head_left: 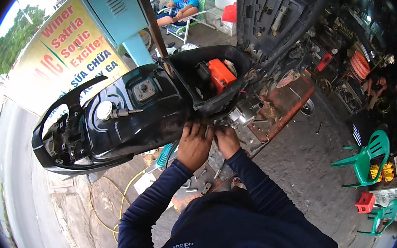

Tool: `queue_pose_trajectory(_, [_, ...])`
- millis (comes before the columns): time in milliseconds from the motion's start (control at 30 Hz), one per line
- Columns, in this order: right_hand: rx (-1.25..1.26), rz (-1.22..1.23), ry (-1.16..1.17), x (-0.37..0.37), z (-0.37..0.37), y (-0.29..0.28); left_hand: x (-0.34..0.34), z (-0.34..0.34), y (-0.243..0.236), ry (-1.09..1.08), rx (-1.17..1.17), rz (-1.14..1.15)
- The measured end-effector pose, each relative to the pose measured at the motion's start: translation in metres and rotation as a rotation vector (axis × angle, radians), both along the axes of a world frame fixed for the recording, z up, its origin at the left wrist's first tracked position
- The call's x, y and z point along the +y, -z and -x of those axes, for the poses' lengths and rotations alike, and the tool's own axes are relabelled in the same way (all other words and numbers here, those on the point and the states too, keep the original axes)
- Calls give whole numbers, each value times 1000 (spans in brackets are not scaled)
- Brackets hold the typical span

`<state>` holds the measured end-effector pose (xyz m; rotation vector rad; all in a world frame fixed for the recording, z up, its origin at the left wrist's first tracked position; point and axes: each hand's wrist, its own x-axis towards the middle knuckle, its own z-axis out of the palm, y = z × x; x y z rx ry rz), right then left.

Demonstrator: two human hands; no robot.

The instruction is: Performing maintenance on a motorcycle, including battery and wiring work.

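Your two hands sit side by side, close together, at the near edge of a black scooter tail fairing (157,118). Left hand (194,144): back up, fingers bent over against that edge. Right hand (227,141): just beside it at 3 o'clock, fingers turned in below the underseat storage bucket (201,56). Fingertips lost behind knuckles and bodywork, so I can't tell whether either grip is clamped on anything. Fairing's bulk lies at 10 o'clock from your hands, long axis running roughly 9 to 3, across your forearms; your left is nearer it. Silver engine casing (243,114): 1 o'clock from your right, the nearer hand. Teal coil spring (165,155): between 8 and 9 o'clock from your left. Bucket: 12 o'clock, orange-red box (222,75) inside.
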<state>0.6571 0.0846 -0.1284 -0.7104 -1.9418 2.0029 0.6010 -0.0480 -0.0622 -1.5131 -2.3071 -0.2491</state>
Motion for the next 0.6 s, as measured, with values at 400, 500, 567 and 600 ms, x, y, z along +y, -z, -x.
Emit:
queue_pose_trajectory(400, [362,-940,-105,19,5,33,8,4,7,-17,2,-2])
queue_pose_trajectory(500, [16,102,48,-9,4,4,-2,9,7,29,-57,-55])
queue_pose_trajectory(567, [-18,-157,-36,11,-4,-2,1,7,8,17,-26,-81])
queue_pose_trajectory(600, [-53,-137,-109,31,-1,2,4,6,5,11,-12,-63])
